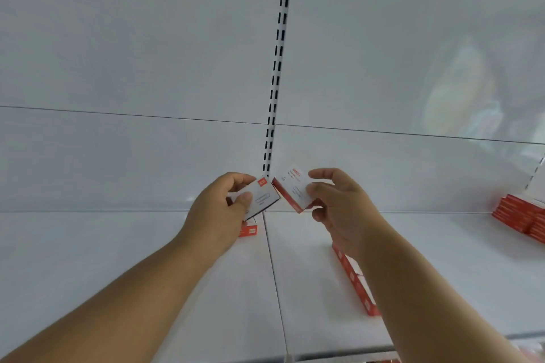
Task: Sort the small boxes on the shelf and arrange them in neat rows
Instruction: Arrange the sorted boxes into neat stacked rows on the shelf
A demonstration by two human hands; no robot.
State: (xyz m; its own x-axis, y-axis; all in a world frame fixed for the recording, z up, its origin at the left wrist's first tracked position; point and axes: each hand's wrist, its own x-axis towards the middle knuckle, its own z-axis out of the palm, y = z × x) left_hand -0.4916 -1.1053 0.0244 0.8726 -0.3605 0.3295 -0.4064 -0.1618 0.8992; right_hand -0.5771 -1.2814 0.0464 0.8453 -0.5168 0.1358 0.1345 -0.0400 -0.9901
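A person is holding two small boxes above a white shelf [118, 244]. The left hand [218, 215] is pinching one white box [262, 196]; the right hand [339, 209] is gripping a red-sided box [292, 191] at 3 o'clock of it (corners nearly touching). A row of boxes [356, 286] is lying under the right forearm, stacked boxes [522, 215] sitting far at 3 o'clock; open shelf is spreading towards 9 o'clock.

Soft, even, bright light with faint shadows. Wide-angle bending curves lines toward the frame edges. A blurry coloured reflection [463, 91] smears the upper right.
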